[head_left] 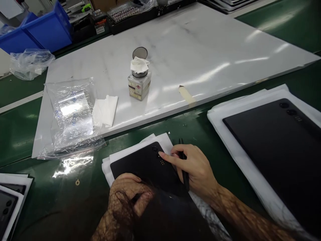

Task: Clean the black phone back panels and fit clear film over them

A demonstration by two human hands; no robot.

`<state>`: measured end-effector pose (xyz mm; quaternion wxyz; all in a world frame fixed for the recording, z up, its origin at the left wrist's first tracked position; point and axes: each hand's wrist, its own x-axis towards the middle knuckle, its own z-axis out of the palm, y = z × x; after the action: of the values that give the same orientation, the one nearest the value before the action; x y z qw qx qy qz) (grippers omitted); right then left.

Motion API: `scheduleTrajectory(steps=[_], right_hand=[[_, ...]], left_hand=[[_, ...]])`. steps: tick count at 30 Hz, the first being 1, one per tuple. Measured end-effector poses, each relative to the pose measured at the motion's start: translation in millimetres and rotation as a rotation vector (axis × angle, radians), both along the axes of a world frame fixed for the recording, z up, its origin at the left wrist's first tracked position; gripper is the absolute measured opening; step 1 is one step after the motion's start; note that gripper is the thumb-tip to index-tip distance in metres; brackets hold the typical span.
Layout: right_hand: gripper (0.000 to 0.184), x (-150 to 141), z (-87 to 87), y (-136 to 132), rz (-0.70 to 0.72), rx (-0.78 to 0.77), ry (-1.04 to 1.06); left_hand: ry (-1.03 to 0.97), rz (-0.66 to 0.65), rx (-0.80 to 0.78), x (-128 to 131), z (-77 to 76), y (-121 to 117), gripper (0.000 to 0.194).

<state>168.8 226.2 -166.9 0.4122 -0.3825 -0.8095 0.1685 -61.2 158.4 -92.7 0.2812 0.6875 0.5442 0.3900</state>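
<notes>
A black tablet [140,160], its back side up with a camera ring and several small gold dots near the top corner, lies on white sheets [165,140]. My right hand [195,164] grips black tweezers [185,172], tips pointing away from me, while its index fingertip touches the tablet beside the camera ring. My left hand [125,194] is curled over the tablet's left side, holding it. Dark strands of hair blur part of this hand and the tablet's near end. A small tan ring [77,182] lies on the green mat to the left.
On a white board [170,43] stand a lidded dispenser bottle [139,83] with tissue on top, a folded white cloth [105,110] and a clear bag [72,117] holding film. Another black tablet [271,140] lies right; more [10,204] lie left. A blue bin [47,30] stands behind.
</notes>
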Motion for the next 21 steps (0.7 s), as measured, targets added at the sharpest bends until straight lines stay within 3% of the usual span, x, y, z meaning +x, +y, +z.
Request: scheduleTrajectory(steps=[2,9,13,18,21], right_hand=[[0.061,2.6,-0.4,0.2,-0.021,0.023,-0.003],[0.047,2.3,-1.0,5.2,-0.034,-0.162,0.135],[0.045,-2.5,-1.1,12.4,0.094,-0.073,0.041],[0.048,-3.0,-17.8,22.7,0.176,0.017,0.069],[0.034,-5.6,-24.7,31.5,0.187,-0.164,0.118]], left_hand=[[0.012,-0.006,0.022,0.7,0.5,-0.5,0.012],[0.082,0.09,0.095,4.4,5.8,-2.4,0.01],[0.107,0.068,0.101,3.2,4.9,-1.6,0.012],[0.145,0.044,0.095,-0.1,-3.3,-4.5,0.01],[0.139,0.034,0.103,-0.8,-6.1,-6.1,0.007]])
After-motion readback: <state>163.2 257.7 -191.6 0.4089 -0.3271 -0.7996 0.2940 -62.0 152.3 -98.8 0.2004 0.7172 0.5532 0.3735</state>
